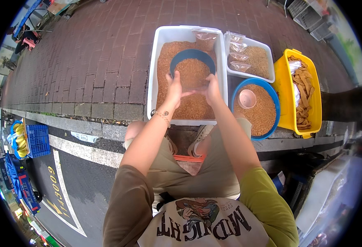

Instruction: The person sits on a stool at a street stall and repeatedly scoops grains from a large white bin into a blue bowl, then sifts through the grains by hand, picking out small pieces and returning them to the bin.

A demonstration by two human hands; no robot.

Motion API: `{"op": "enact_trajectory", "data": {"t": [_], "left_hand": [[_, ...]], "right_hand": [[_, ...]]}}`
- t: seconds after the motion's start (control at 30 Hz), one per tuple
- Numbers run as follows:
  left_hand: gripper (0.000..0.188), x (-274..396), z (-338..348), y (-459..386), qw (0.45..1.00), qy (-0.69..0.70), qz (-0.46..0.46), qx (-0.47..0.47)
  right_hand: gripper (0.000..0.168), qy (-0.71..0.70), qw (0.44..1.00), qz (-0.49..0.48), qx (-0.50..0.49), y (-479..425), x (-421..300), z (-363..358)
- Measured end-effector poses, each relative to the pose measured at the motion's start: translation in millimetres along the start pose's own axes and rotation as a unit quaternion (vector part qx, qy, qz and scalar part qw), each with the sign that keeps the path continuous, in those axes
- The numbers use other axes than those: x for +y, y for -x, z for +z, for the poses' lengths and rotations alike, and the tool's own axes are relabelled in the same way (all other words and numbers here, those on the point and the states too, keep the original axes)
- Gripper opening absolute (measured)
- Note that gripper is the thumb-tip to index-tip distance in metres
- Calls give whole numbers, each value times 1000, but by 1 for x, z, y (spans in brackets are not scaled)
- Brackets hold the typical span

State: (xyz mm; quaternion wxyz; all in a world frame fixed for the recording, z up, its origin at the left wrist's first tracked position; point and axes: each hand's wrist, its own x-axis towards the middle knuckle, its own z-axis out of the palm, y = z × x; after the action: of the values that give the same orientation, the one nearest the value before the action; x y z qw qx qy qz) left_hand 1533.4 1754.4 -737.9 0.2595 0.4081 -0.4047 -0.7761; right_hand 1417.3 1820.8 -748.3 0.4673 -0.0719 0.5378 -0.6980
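Observation:
Both my hands grip the near side of a dark blue round sieve or shallow bowl (192,53) that contains brown granules (193,72). My left hand (175,88) is on its left side, thumb on the rim, and my right hand (212,88) is on its right side. Beneath it stands a large white plastic bin (153,74) filled with similar granules (188,114). A clear plastic bag of granules (206,40) leans in the bin's far right corner. Whether the round vessel has a mesh bottom cannot be told.
Right of the bin are a smaller white tub (273,66) with grain and several filled bags, a blue basin (278,106) holding granules and a pink bowl (247,99), and a yellow bin (318,92) of dried brown strips. A blue crate (38,141) and bananas (21,140) stand left; a seated person is far left.

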Motion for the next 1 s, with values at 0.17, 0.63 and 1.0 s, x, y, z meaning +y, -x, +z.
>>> {"op": "enact_trajectory", "data": {"t": [0.17,0.63,1.0], "left_hand": [[59,-10,-3,-26,993,-51,106,-17],[65,12,-12,-21,998,26,49,-18],[70,13,-11,-23,996,6,85,-4]], "right_hand": [[63,7,980,-201,10,-13,10,-6],[67,5,997,-77,6,3,-17,29],[72,14,999,-32,4,4,-19,30]]}}
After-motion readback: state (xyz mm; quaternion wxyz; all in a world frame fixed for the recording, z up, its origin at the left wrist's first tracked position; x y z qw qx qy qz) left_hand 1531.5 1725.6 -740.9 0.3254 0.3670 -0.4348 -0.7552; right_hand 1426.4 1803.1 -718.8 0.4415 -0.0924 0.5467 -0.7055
